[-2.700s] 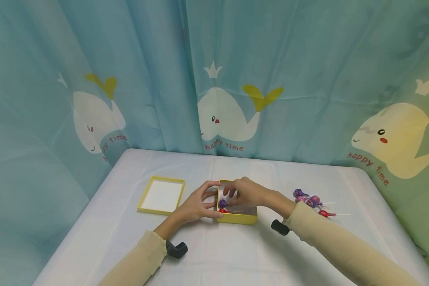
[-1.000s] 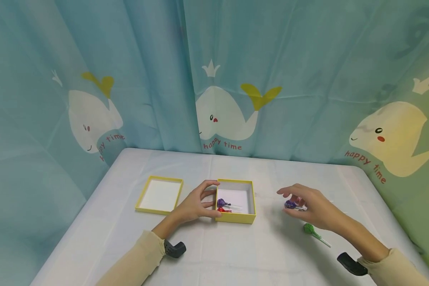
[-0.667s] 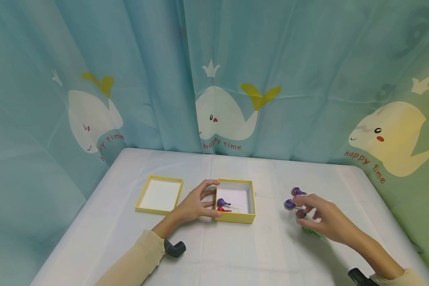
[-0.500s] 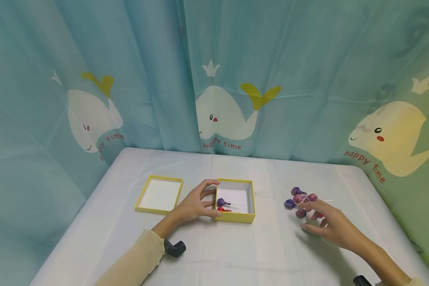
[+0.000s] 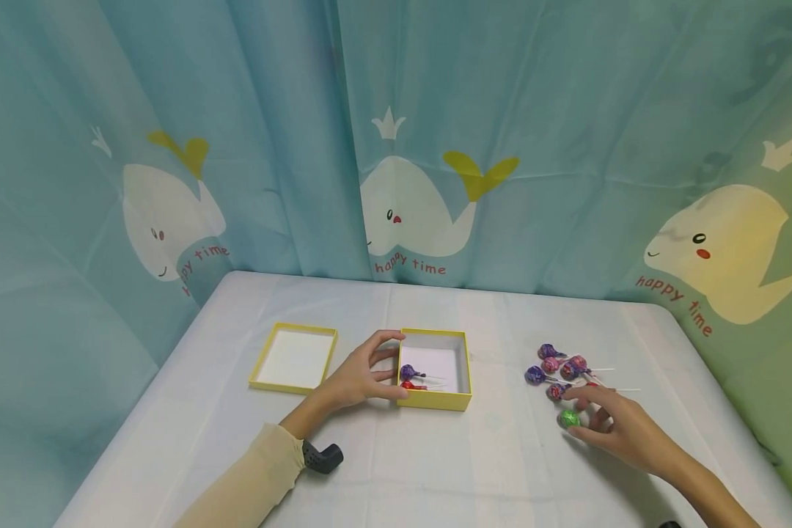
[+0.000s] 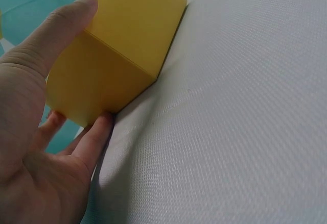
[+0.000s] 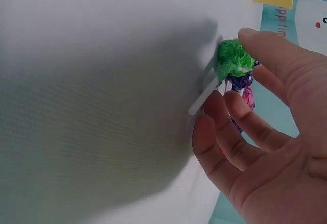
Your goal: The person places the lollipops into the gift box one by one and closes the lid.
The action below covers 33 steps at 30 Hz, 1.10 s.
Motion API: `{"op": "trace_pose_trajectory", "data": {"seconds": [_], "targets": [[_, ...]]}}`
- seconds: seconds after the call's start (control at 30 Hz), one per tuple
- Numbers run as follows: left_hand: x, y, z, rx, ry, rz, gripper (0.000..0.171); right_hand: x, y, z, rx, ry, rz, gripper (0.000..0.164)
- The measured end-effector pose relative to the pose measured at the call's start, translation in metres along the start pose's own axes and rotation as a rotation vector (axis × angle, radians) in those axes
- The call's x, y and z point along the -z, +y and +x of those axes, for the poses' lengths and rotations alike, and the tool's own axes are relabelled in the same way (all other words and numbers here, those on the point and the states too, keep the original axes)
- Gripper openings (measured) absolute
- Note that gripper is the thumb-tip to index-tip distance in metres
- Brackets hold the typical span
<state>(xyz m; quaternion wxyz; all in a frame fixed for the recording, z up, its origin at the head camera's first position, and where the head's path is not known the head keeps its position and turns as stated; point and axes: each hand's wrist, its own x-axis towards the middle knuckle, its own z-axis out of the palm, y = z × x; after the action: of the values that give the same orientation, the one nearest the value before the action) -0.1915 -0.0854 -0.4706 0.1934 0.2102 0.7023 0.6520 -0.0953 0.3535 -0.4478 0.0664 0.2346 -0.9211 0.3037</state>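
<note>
In the head view, my left hand holds a yellow box by its left side, thumb at the front corner and index finger at the back corner. Inside lie a purple lollipop and a red lollipop. The left wrist view shows the thumb along the box's yellow wall. My right hand reaches around a green lollipop, fingers loosely bent and spread from the thumb. In the right wrist view the thumb tip is right at the green wrapper, with the white stick near the fingertips.
Beyond the right hand lies a cluster of several lollipops, among them a purple one and a pink one. The yellow-rimmed lid lies left of the box on the white table. A whale-print curtain hangs behind.
My right hand has left the box, passed over the lollipop cluster and come down at the green lollipop, nearer the table's front. The left hand stays on the box.
</note>
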Motion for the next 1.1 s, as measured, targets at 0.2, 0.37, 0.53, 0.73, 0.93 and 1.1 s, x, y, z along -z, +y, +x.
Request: {"op": "trace_pose_trajectory", "data": {"seconds": [0.2,0.37,0.53,0.73,0.93,1.1], "targets": [[0.0009,-0.002,0.0014,-0.007,-0.016,-0.01,0.095,-0.0013,0.0002,-0.0007,-0.036,-0.017,0.002,0.041],[0.001,-0.0033,0.0014,-0.004,-0.015,-0.018,0.098,-0.0025,-0.0001,0.0005,-0.048,-0.019,-0.014,0.038],[0.0008,-0.0039,0.0009,-0.005,-0.01,-0.012,0.096,-0.0034,0.0001,0.001,-0.069,-0.026,-0.015,0.032],[0.0002,-0.003,0.0004,-0.007,-0.009,-0.015,0.096,-0.004,0.0016,0.0009,-0.048,-0.024,-0.017,0.031],[-0.0001,-0.0031,0.0003,-0.002,-0.006,-0.017,0.096,-0.0027,0.0008,0.0009,-0.05,-0.039,-0.019,0.029],[-0.0001,-0.0018,0.0004,0.003,-0.003,-0.011,0.097,-0.0024,0.0004,0.0009,-0.052,-0.039,-0.019,0.028]]}}
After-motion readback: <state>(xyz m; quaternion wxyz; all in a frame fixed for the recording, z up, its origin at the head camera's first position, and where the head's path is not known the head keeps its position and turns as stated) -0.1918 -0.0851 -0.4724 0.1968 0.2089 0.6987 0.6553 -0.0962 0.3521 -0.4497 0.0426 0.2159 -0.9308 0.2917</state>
